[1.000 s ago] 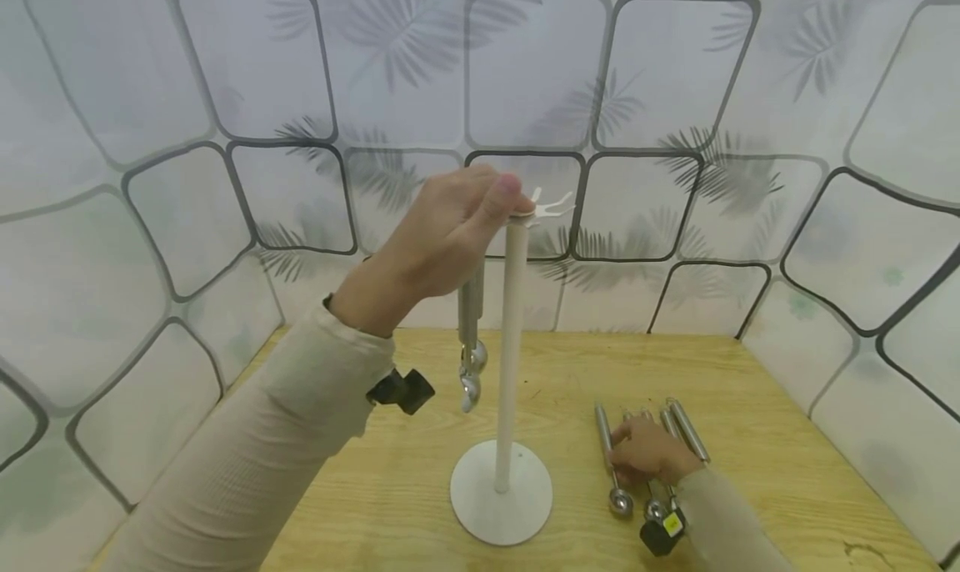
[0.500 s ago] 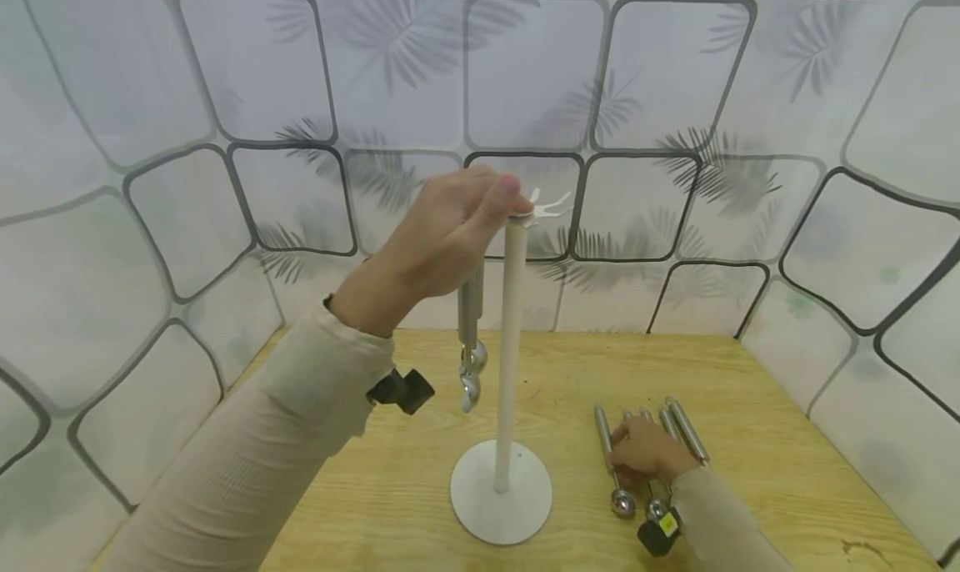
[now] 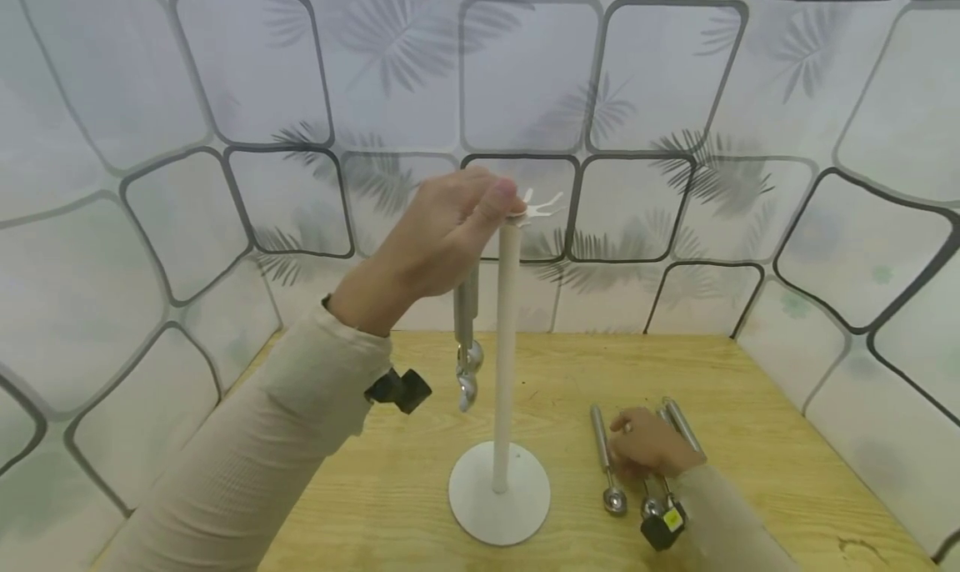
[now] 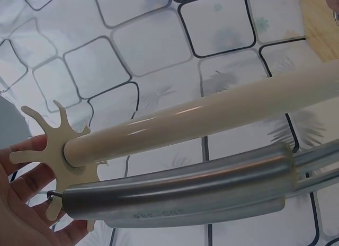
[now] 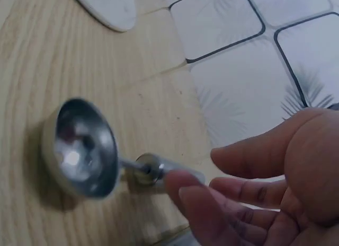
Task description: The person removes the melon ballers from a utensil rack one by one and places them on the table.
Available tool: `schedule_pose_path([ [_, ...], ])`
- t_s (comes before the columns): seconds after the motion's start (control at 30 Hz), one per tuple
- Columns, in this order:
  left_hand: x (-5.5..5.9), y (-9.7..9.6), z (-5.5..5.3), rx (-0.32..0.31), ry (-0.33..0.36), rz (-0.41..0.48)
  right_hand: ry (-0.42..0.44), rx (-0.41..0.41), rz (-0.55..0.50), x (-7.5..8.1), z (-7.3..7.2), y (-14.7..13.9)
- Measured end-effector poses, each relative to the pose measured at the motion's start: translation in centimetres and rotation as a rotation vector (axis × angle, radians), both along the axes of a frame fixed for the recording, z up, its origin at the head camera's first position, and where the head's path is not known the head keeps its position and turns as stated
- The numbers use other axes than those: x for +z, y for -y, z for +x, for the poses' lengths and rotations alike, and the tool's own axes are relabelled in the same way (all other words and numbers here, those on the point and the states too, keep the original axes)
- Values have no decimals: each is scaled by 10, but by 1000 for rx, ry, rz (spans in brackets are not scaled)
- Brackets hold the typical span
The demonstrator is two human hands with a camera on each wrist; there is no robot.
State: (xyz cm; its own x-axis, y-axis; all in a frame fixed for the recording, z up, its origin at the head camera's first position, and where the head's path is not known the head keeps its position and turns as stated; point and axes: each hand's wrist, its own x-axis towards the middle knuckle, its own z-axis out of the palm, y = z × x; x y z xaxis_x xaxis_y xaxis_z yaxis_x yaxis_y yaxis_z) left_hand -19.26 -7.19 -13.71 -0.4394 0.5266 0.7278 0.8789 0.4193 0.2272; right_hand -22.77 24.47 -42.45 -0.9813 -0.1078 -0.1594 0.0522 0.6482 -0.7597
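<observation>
In the head view, my left hand (image 3: 457,234) rests on the top of a white hook stand (image 3: 507,347). The left wrist view shows its fingers behind the plate of curved hooks (image 4: 66,174). Beneath this hand hang metal scoops (image 3: 467,380) with thick steel handles; one handle (image 4: 180,190) runs close beside the pole. My right hand (image 3: 651,440) is low over several more scoops lying on the table. In the right wrist view, its thumb and fingers stand apart, fingertips overlapping the handle of a round-bowled scoop (image 5: 85,150). Nothing shows between them.
The stand's round white base (image 3: 499,522) sits on a light wooden table (image 3: 390,489). One scoop (image 3: 614,499) lies left of my right hand, and other handles (image 3: 684,426) point away to its right. Patterned cloth (image 3: 525,72) surrounds the table at the back and sides.
My right hand has shifted slightly away and right, over handles that showed beside it earlier. The left hand keeps its place on the stand. The whole head view has drifted a little.
</observation>
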Motion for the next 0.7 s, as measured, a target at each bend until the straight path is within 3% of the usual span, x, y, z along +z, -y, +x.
schedule_pose_path([
  [0.37,-1,1,-3,-10,-1,2,17,85,-311,28,2,5],
  [0.7,3,-1,-1,-11,26,-10,-51,120,-381,64,5,16],
])
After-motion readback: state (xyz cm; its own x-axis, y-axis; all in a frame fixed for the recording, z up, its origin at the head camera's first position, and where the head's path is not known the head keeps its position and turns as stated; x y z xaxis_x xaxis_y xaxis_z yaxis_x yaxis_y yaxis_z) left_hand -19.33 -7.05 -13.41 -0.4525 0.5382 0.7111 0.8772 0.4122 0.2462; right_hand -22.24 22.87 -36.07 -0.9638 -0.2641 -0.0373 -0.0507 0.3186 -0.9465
